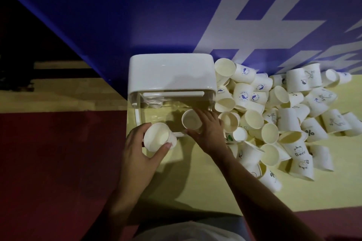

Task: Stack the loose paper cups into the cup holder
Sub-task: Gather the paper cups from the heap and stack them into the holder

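Head view: two hands, a paper cup in each, work at the white cup holder [172,73] on a yellow worktop [195,182].
Left hand [137,154] has its fingers [164,147] curled round the first cup [157,136]. Right hand [207,131] grips the second cup [191,119] at the holder's clear front, with loose cups [284,119] heaped just right.

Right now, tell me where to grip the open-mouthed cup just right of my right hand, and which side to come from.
Pinch the open-mouthed cup by its rim, coming from above on its left side. Its mouth faces up and the pile of cups crowds its right and far sides, so probably only the rim beside the right hand is free.
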{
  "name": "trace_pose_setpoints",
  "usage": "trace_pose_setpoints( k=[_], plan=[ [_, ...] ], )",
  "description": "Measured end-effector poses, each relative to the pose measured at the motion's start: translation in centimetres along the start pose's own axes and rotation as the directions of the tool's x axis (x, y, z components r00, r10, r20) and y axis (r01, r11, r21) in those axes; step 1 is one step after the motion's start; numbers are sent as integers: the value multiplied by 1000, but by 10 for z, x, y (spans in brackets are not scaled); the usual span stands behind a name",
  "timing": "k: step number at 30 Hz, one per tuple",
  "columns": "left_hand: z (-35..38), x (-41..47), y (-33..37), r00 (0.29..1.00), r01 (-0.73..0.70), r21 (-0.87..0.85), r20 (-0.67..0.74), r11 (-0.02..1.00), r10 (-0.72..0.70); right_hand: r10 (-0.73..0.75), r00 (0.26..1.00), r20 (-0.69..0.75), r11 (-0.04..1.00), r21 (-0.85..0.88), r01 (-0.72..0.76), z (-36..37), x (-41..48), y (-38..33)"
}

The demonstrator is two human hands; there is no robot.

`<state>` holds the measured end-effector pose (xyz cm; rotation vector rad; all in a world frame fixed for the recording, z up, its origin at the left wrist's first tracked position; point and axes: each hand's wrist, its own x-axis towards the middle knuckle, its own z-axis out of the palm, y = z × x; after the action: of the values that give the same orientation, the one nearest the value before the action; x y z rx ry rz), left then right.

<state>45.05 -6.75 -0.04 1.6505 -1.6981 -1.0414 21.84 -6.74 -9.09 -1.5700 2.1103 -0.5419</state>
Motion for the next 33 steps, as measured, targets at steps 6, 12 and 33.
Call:
trace_pose_setpoints(
  k=[6,12,33],
  plan=[
    [21,20,16,998,-59,-13,18,998,60,12,1000,-24,994,113,-9,-8,-3,-4],
    [53,34,29,974,-201,1,106,980,199,136,988,-75,843,533,-76,-59,-33,-30],
    [122,77,-5,934,-112,254,357,961,14,64,992,108,981,175,-82,-24,-6,1]
  ],
)
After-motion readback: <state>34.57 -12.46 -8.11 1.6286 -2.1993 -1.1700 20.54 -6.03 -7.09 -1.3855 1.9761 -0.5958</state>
